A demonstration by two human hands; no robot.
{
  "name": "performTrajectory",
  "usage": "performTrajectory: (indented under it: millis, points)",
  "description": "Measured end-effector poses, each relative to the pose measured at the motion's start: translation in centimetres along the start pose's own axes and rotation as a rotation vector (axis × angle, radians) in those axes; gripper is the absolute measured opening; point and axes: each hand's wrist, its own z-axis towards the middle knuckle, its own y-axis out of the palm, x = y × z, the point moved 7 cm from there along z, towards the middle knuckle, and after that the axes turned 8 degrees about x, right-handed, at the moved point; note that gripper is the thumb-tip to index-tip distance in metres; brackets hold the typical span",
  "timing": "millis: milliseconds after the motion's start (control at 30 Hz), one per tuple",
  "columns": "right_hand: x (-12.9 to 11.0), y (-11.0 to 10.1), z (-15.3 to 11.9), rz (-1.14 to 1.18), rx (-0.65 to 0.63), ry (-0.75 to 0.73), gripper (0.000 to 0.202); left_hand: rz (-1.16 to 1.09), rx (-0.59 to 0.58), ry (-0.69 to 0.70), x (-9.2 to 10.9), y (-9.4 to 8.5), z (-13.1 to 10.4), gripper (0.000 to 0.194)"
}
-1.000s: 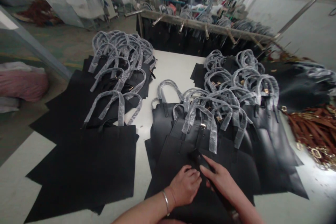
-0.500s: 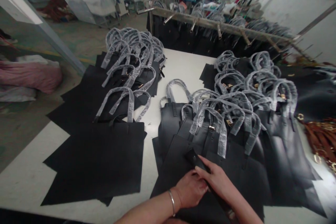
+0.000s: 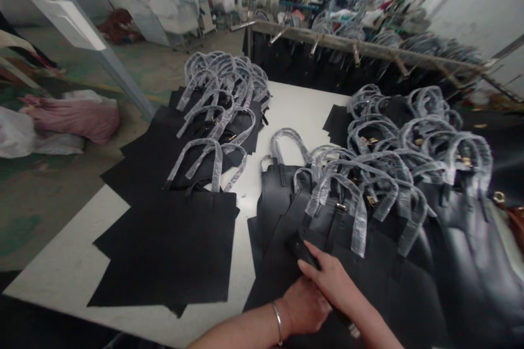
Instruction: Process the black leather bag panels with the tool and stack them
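My right hand (image 3: 332, 279) is closed around a black leather strap (image 3: 303, 252), with the thumb along its upper end. Just below, my left hand (image 3: 308, 305), a silver bangle at its wrist, is curled against the same strap; its fingertips are partly hidden. A metal fitting (image 3: 353, 330) shows at the strap's lower end. Both hands are over a black leather bag panel (image 3: 272, 278) lying flat. Around them spreads a pile of black bags (image 3: 421, 262), their looped handles (image 3: 360, 229) wrapped in clear plastic.
Fanned black panels with wrapped handles (image 3: 172, 251) cover the left of the white table (image 3: 245, 305). A metal rack (image 3: 368, 49) with pegs stands beyond the table. A slanted post (image 3: 123, 73) rises at left, near a pink bundle (image 3: 77, 117) on the floor.
The camera view has turned a little left, so everything sits farther right. My left hand has slid slightly down along the strap, while my right hand keeps its hold.
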Motion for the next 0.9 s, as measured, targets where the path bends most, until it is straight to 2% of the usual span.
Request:
performTrajectory:
  millis: [167, 333, 467, 600, 700, 767, 800, 833, 900]
  points:
    - [-1.5, 1.7, 2.7, 0.148, -0.076, 0.095, 0.057, 0.047, 0.004, 0.002, 0.1, 0.0, 0.0, 0.026]
    - [-2.3, 2.2, 4.6, 0.272, -0.111, 0.124, 0.049, 0.105, -0.022, 0.060, 0.3, -0.3, -0.3, 0.019]
    - [-3.3, 2.0, 5.0, 0.299, 0.001, 0.065, 0.056, 0.106, -0.044, 0.052, 0.2, 0.1, -0.4, 0.019]
    - [-3.7, 0.4, 3.5, 0.281, 0.138, 0.019, 0.066, 0.004, -0.003, 0.012, -0.1, 0.7, -0.5, 0.022]
    - [-2.6, -1.4, 1.5, 0.256, 0.184, 0.016, 0.069, -0.014, 0.146, -0.173, -2.3, -0.6, -0.6, 0.029]
    - [-1.4, -2.6, 0.0, 0.296, 0.211, -0.018, 0.069, 0.054, 0.295, -0.392, -5.2, -2.6, -0.7, 0.037]
    - [-0.1, -2.9, -0.7, 0.327, 0.198, 0.045, 0.073, 0.101, 0.341, -0.491, -6.6, -3.6, -0.7, 0.043]
    - [1.4, -3.0, -1.4, 0.350, 0.177, 0.125, 0.079, 0.147, 0.349, -0.566, -8.0, -4.4, -0.5, 0.050]
    - [3.6, -3.3, -2.3, 0.335, 0.154, 0.182, 0.088, 0.215, 0.261, -0.623, -10.4, -5.3, 0.6, 0.066]
